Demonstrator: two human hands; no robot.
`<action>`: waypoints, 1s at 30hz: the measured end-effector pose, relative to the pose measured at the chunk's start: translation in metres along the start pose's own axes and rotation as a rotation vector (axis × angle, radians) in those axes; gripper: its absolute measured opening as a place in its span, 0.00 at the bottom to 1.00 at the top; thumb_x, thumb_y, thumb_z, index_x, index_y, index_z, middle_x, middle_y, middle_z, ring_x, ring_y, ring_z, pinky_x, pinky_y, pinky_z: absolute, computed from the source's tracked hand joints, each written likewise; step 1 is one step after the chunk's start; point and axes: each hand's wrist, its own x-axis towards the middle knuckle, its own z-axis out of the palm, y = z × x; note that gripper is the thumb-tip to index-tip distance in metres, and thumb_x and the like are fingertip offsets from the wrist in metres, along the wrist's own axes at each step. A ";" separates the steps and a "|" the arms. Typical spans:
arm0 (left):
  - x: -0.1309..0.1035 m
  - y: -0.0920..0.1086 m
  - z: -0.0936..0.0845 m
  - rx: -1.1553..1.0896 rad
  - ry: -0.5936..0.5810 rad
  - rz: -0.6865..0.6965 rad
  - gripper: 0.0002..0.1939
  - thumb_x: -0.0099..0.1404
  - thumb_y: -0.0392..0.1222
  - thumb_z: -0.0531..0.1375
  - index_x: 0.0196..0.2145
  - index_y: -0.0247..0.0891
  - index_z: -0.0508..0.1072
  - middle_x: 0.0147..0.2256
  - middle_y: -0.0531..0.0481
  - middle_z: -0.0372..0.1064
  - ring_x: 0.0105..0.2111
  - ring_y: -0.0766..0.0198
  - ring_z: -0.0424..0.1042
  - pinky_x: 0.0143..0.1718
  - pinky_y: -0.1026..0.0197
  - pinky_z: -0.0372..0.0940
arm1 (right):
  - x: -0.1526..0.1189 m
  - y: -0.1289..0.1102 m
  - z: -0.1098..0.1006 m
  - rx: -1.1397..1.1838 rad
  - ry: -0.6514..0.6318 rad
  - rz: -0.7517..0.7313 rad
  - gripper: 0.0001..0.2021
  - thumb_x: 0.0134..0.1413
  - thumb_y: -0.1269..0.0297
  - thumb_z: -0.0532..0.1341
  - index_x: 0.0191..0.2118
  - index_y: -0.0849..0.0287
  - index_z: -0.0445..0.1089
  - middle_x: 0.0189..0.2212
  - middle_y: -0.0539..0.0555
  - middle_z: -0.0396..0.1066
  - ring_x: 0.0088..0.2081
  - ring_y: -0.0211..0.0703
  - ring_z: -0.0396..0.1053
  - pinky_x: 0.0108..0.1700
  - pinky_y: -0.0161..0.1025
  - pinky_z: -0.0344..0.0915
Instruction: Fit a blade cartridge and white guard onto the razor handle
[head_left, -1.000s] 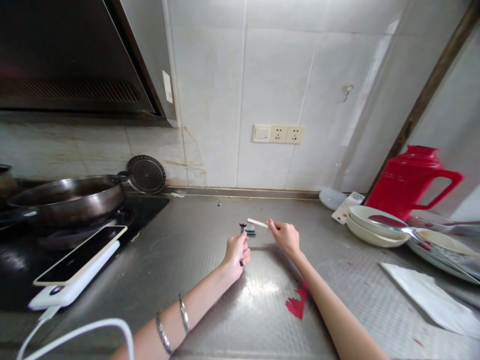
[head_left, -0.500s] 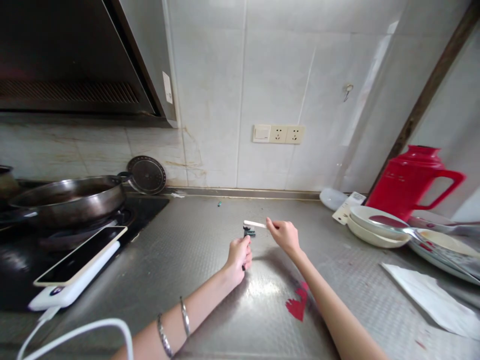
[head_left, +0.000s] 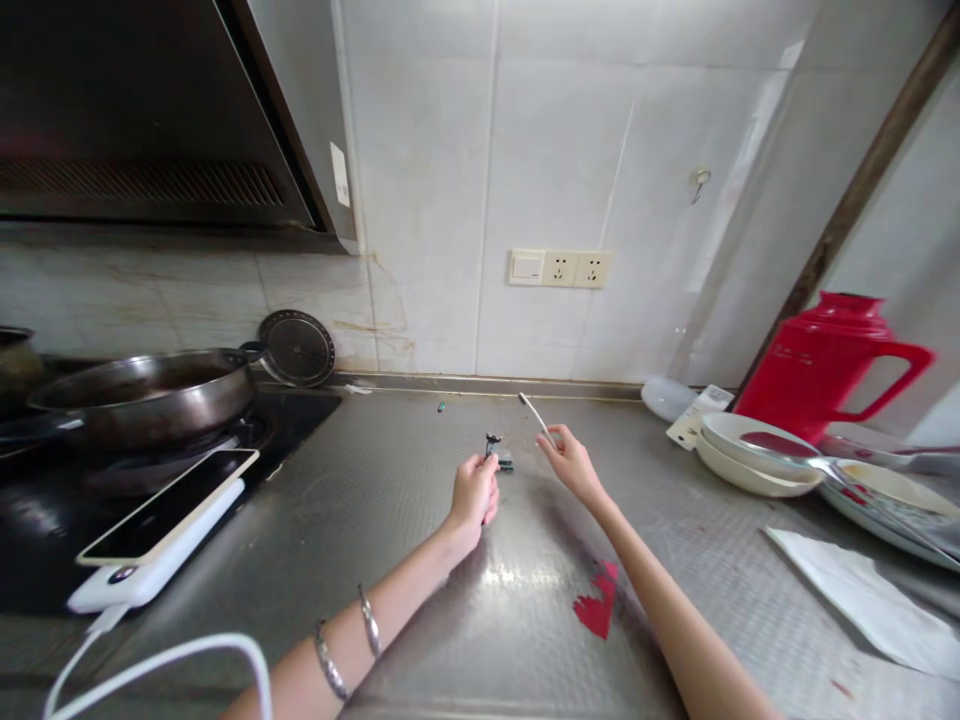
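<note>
My left hand (head_left: 475,490) is closed round the thin handle of what looks like a razor, its small dark head (head_left: 493,439) standing up above the fist. Just beside that head, a small dark and teal piece (head_left: 505,464) shows against the counter; whether it touches the razor I cannot tell. My right hand (head_left: 571,462) pinches a slim white toothbrush (head_left: 538,416), tilted up and away to the left, its dark tip apart from the razor. Farther back on the counter lies a tiny teal bit (head_left: 441,407).
On the metal counter (head_left: 375,500) lies a torn red scrap (head_left: 598,600). Left are a pan (head_left: 150,390) on the stove and a phone (head_left: 169,508) on a white power bank with cable. Right stand stacked bowls (head_left: 757,470), a red thermos jug (head_left: 817,365) and white paper (head_left: 862,595).
The toothbrush has lifted off the razor head and swung upward, to the right. My left hand has shifted slightly up, with the razor head now more upright.
</note>
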 end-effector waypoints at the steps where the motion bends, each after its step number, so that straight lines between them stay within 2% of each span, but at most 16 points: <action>1: 0.001 0.000 -0.002 -0.001 -0.002 0.014 0.14 0.55 0.51 0.57 0.25 0.39 0.57 0.11 0.65 0.44 0.08 0.77 0.41 0.07 0.71 0.37 | 0.000 -0.001 0.001 0.004 -0.008 -0.014 0.22 0.52 0.46 0.48 0.36 0.60 0.66 0.17 0.47 0.61 0.20 0.36 0.58 0.24 0.31 0.52; 4: 0.005 0.001 -0.005 -0.006 -0.013 0.049 0.15 0.54 0.51 0.57 0.24 0.40 0.57 0.11 0.65 0.45 0.08 0.77 0.41 0.07 0.71 0.37 | -0.003 -0.004 0.000 -0.078 -0.010 0.009 0.21 0.55 0.50 0.45 0.28 0.60 0.67 0.18 0.51 0.65 0.22 0.37 0.61 0.26 0.32 0.53; 7: 0.008 0.000 -0.008 -0.009 -0.025 0.075 0.15 0.54 0.52 0.57 0.24 0.39 0.57 0.11 0.64 0.46 0.08 0.77 0.42 0.07 0.72 0.38 | -0.007 -0.009 -0.005 -0.285 -0.022 0.114 0.22 0.55 0.51 0.46 0.23 0.60 0.68 0.21 0.55 0.69 0.25 0.39 0.65 0.26 0.32 0.53; 10: 0.010 -0.001 -0.010 -0.001 -0.033 0.099 0.15 0.54 0.52 0.57 0.24 0.39 0.58 0.11 0.64 0.48 0.07 0.77 0.43 0.07 0.72 0.39 | -0.011 -0.017 -0.008 -0.461 -0.118 0.199 0.20 0.53 0.52 0.48 0.24 0.59 0.70 0.25 0.59 0.71 0.28 0.43 0.68 0.26 0.33 0.54; 13: 0.012 -0.004 -0.013 0.010 -0.037 0.116 0.15 0.55 0.52 0.57 0.25 0.39 0.59 0.11 0.63 0.49 0.07 0.77 0.44 0.07 0.72 0.39 | -0.015 -0.022 -0.006 -0.546 -0.243 0.213 0.19 0.52 0.55 0.49 0.25 0.60 0.71 0.27 0.61 0.72 0.31 0.47 0.70 0.27 0.34 0.56; 21: 0.017 -0.007 -0.016 0.035 -0.036 0.130 0.15 0.55 0.53 0.56 0.25 0.39 0.59 0.11 0.63 0.49 0.07 0.76 0.43 0.07 0.72 0.39 | -0.023 -0.027 0.008 -0.613 -0.351 0.164 0.16 0.50 0.57 0.50 0.30 0.60 0.73 0.33 0.62 0.73 0.36 0.50 0.72 0.32 0.37 0.62; 30: 0.018 -0.007 -0.020 0.062 -0.037 0.149 0.15 0.56 0.54 0.56 0.25 0.39 0.59 0.11 0.63 0.49 0.07 0.76 0.44 0.07 0.72 0.40 | -0.024 -0.027 0.010 -0.638 -0.407 0.166 0.16 0.49 0.57 0.51 0.32 0.59 0.73 0.34 0.62 0.73 0.36 0.50 0.71 0.34 0.38 0.62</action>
